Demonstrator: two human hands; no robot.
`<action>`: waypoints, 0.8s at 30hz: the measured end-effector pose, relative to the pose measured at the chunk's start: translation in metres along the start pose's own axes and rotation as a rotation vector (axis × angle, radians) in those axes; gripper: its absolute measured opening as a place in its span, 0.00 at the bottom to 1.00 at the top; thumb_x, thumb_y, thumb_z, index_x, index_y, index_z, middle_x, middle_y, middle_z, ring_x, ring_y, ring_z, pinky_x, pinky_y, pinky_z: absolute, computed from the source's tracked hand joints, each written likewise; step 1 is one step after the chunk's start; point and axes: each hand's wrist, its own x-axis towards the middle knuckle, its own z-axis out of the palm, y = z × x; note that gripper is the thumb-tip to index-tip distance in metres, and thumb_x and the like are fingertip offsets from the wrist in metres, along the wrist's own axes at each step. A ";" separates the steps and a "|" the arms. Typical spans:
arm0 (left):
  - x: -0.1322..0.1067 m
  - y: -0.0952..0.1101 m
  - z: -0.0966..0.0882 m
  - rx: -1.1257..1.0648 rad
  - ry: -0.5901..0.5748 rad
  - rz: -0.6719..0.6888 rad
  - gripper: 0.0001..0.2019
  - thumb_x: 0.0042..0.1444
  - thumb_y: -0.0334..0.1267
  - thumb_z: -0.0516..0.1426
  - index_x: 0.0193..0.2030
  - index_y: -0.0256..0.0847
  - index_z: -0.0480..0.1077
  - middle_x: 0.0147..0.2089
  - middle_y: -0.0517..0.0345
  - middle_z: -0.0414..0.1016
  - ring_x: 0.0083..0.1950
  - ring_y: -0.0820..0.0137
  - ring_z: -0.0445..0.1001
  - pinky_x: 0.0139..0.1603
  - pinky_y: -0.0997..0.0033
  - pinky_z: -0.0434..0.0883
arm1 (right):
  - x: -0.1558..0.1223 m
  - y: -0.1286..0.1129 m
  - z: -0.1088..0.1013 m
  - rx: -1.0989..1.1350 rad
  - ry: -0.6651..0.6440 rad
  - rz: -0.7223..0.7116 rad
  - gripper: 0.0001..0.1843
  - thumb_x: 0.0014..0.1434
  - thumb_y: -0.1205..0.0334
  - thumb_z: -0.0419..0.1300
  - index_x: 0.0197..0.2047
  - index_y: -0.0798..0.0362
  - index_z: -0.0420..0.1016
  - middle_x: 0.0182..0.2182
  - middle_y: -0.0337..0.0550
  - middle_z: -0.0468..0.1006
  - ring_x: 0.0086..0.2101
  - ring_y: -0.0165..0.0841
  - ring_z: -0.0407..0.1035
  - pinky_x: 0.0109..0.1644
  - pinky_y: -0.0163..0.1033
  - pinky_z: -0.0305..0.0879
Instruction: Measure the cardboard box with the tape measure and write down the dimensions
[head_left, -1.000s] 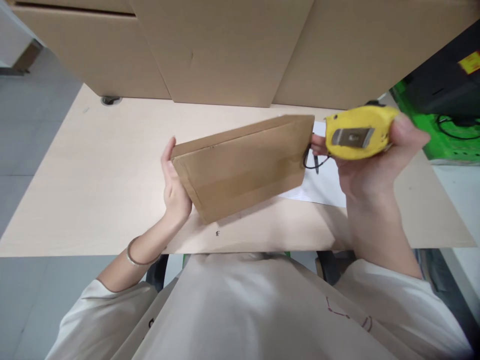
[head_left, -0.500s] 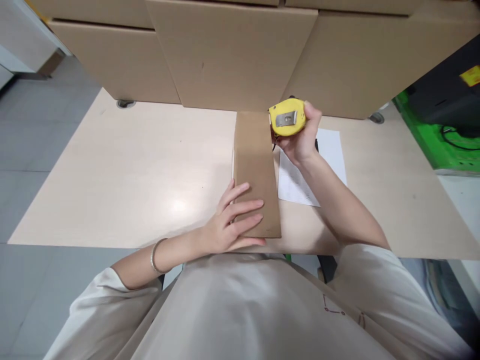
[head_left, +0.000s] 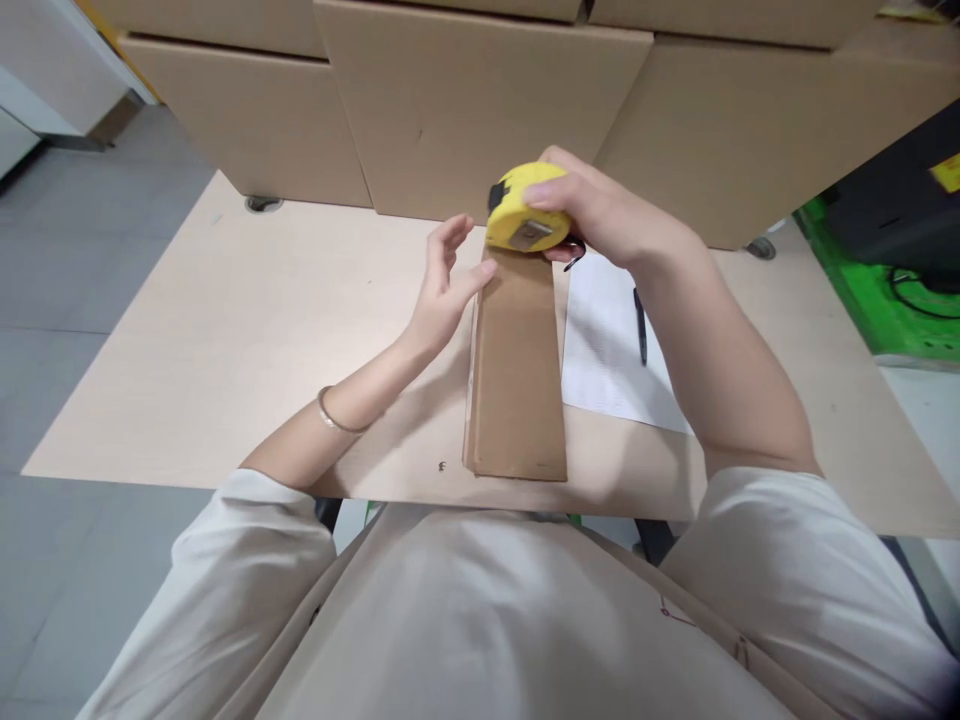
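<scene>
Both hands sit at the far end of a flat cardboard piece point(head_left: 517, 365) lying lengthwise on the counter point(head_left: 225, 350), near edge close to the counter's front edge. Right hand point(head_left: 600, 215) is closed around a yellow tape measure point(head_left: 525, 208), gripping it from above, metal clip side facing the camera, body resting at or just over the cardboard's far edge; contact unclear. Left hand point(head_left: 442, 290) is open, fingers spread and slightly curled, fingertips at the cardboard's far left corner, just beside the tape measure, holding nothing. Bracelet point(head_left: 334, 415) on the left wrist. White sheet of paper point(head_left: 607, 350) lies right of the cardboard, partly under it, with a dark pen point(head_left: 640, 325) on top, partly shadowed by the right forearm. Three large cardboard boxes point(head_left: 465, 100) line the back of the counter, touching side by side. Green item point(head_left: 892, 290) with a black cable off the right end of the counter. Grey floor on the left.
</scene>
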 end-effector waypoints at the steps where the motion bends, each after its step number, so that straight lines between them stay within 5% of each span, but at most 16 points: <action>1: 0.008 -0.007 0.004 -0.033 -0.023 -0.027 0.40 0.66 0.75 0.76 0.73 0.61 0.71 0.84 0.50 0.76 0.95 0.40 0.66 0.96 0.34 0.64 | 0.002 -0.008 0.005 -0.071 -0.005 -0.007 0.34 0.60 0.27 0.82 0.41 0.42 0.70 0.31 0.42 0.75 0.27 0.37 0.62 0.27 0.44 0.51; 6: 0.017 -0.012 0.026 -0.172 -0.152 -0.137 0.33 0.68 0.70 0.72 0.68 0.55 0.73 0.76 0.48 0.84 0.84 0.39 0.80 0.86 0.33 0.78 | 0.006 -0.031 0.012 -0.266 -0.071 -0.018 0.27 0.70 0.30 0.72 0.39 0.44 0.72 0.31 0.44 0.73 0.25 0.34 0.60 0.26 0.44 0.52; 12: 0.018 -0.007 0.029 -0.107 -0.067 -0.201 0.24 0.69 0.57 0.69 0.65 0.53 0.74 0.74 0.53 0.84 0.85 0.45 0.78 0.88 0.41 0.75 | -0.001 -0.025 -0.008 -0.316 -0.001 0.102 0.20 0.76 0.39 0.67 0.41 0.46 0.79 0.31 0.43 0.69 0.24 0.32 0.53 0.26 0.45 0.47; 15: 0.023 -0.002 0.029 -0.098 -0.043 -0.272 0.18 0.76 0.60 0.63 0.62 0.53 0.77 0.72 0.54 0.86 0.83 0.46 0.79 0.86 0.42 0.77 | -0.001 -0.021 -0.012 -0.307 0.002 0.113 0.19 0.77 0.41 0.67 0.40 0.47 0.79 0.33 0.44 0.70 0.25 0.32 0.54 0.26 0.45 0.45; 18: 0.029 0.006 0.028 -0.054 -0.043 -0.314 0.23 0.85 0.67 0.54 0.59 0.53 0.80 0.69 0.52 0.89 0.81 0.46 0.81 0.83 0.42 0.79 | 0.001 -0.024 -0.009 -0.344 -0.001 0.126 0.22 0.78 0.39 0.67 0.38 0.47 0.77 0.32 0.44 0.70 0.25 0.32 0.55 0.28 0.46 0.48; 24: 0.043 0.015 0.013 0.047 -0.185 -0.233 0.26 0.85 0.69 0.57 0.60 0.49 0.82 0.70 0.52 0.89 0.79 0.47 0.83 0.83 0.47 0.77 | -0.006 -0.032 -0.007 -0.338 -0.029 0.126 0.23 0.78 0.43 0.65 0.34 0.46 0.73 0.26 0.41 0.64 0.25 0.33 0.52 0.32 0.47 0.48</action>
